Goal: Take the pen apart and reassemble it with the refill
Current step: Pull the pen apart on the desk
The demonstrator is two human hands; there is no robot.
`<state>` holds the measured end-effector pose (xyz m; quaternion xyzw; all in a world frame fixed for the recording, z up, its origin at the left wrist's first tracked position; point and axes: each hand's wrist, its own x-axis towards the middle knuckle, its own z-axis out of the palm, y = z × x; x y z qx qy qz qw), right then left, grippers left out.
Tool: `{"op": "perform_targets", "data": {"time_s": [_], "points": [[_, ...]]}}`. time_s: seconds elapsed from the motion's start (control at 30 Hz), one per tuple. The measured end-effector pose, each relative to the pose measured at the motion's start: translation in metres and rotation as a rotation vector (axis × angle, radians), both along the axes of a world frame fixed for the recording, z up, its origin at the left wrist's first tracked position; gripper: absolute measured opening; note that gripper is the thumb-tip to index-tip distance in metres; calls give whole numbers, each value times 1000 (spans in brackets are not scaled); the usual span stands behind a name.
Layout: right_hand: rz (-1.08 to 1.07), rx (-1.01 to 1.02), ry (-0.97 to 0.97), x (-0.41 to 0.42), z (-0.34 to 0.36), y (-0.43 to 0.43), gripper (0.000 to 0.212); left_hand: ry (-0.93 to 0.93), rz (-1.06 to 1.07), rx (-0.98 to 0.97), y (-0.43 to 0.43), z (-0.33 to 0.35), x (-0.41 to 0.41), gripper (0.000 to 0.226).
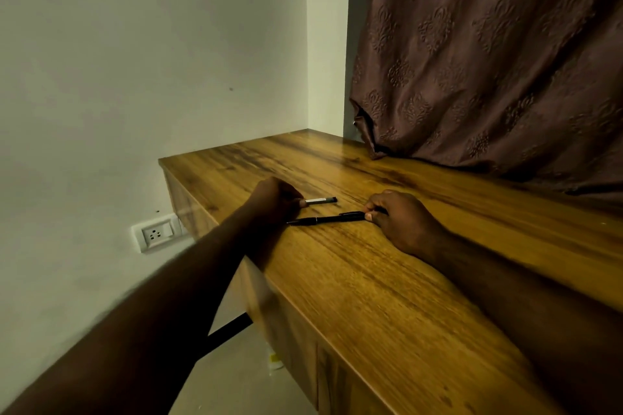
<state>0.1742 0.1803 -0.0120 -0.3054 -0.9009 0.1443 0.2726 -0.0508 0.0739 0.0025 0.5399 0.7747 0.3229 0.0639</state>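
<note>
Beside the pen [326, 219], a refill [320, 200].

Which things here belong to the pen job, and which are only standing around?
Belong to the job:
black pen, held by right hand
refill, at left hand

Not part of it:
wooden table
brown curtain
wall socket

No legible text, brand, number or sign anywhere in view. Refill [320, 200] on the desk [387, 280] carries a pale band; any print on it is too small to read. Black pen [327, 220]: no readable marking.
</note>
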Motion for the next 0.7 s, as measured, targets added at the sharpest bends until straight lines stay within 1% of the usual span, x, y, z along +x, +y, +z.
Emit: {"op": "perform_targets", "data": {"time_s": [0.1, 0.23, 0.3, 0.47, 0.53, 0.6, 0.63, 0.7], "points": [[4, -3, 4, 1, 0, 1, 9, -40, 4, 57, 2, -3, 0, 18], [9, -7, -4, 2, 0, 2, 9, -163, -1, 101, 4, -7, 0, 12], [10, -4, -5, 2, 0, 1, 9, -152, -9, 91, 4, -7, -1, 13], [15, 1, -8, 2, 1, 1, 11, -38, -32, 44, 4, -4, -1, 15], [9, 6, -13, 3, 1, 1, 13, -28, -28, 39, 7, -6, -3, 21], [9, 5, -15, 3, 1, 1, 15, -116, 12, 102, 6, -7, -7, 31], [12, 4, -12, 2, 1, 1, 14, -145, 34, 171, 4, -7, -8, 34], [13, 0, -7, 2, 1, 2, 12, -104, 35, 355, -2, -5, -2, 32]]}}
